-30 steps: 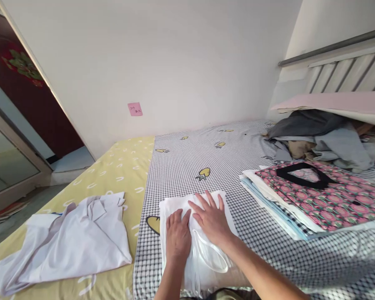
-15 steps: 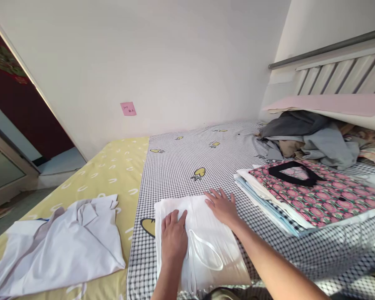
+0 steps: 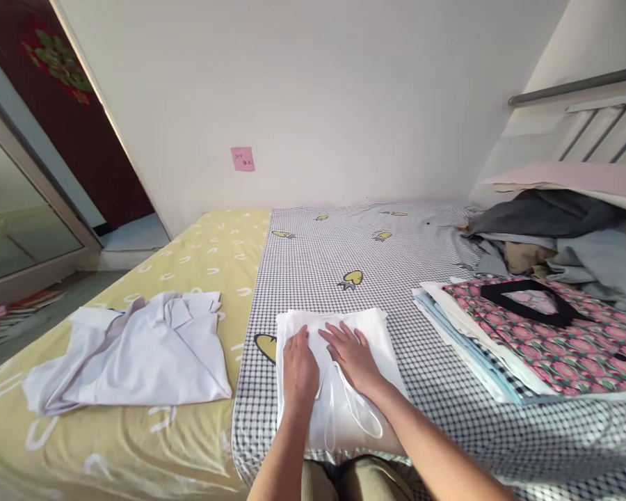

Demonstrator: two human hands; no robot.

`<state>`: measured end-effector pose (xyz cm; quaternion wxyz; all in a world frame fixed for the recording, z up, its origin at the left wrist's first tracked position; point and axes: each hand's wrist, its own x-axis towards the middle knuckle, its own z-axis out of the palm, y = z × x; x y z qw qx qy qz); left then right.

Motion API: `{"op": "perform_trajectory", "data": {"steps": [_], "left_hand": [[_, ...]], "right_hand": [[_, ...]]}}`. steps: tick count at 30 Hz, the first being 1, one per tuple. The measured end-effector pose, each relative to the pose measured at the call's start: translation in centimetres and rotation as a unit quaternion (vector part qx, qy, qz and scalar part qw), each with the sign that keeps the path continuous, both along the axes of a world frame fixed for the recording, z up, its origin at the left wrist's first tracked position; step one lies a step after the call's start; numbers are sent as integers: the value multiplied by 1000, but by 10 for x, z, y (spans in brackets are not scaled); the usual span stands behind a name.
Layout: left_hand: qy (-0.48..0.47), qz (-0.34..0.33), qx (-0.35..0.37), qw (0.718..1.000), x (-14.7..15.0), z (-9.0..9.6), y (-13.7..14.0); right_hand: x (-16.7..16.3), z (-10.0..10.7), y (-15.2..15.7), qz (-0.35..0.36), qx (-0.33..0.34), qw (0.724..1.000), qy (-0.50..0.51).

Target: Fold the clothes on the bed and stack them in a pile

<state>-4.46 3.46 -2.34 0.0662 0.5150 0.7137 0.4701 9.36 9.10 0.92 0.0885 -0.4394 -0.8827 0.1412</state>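
A white garment (image 3: 373, 330), folded into a rough rectangle, lies at the front of the checked bedding, with thin white ties trailing over its lower half. On its left part my left hand (image 3: 300, 365) rests flat, fingers together and stretched forward. My right hand (image 3: 350, 353) lies on the middle of the same garment, fingers spread, close beside the left one. Neither hand grasps the cloth. Part of the ties is hidden under the right hand and wrist.
A loosely laid white shirt (image 3: 146, 355) is on the yellow sheet (image 3: 209, 261) at left. To the right lies a stack of folded clothes topped by a pink floral garment (image 3: 568, 341) with a black collar. Behind it sits a heap of grey clothes (image 3: 558, 223) by the wall.
My right hand has slid from the garment's far right corner inward to its middle, beside the left hand. The camera view has turned a little left.
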Motion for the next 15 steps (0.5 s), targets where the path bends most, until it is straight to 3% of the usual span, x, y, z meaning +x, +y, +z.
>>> {"op": "perform_trajectory", "data": {"steps": [8,12,15], "left_hand": [[-209,8,64,976,-3,6,2],[-355,17,115,927,-12,12,-12],[-435,89,158,882,-18,12,-52]], "right_hand": [[2,-13,0,-10,58,998,-14],[1,-25,1,-17,101,995,2],[2,-35,2,-25,120,992,18]]}}
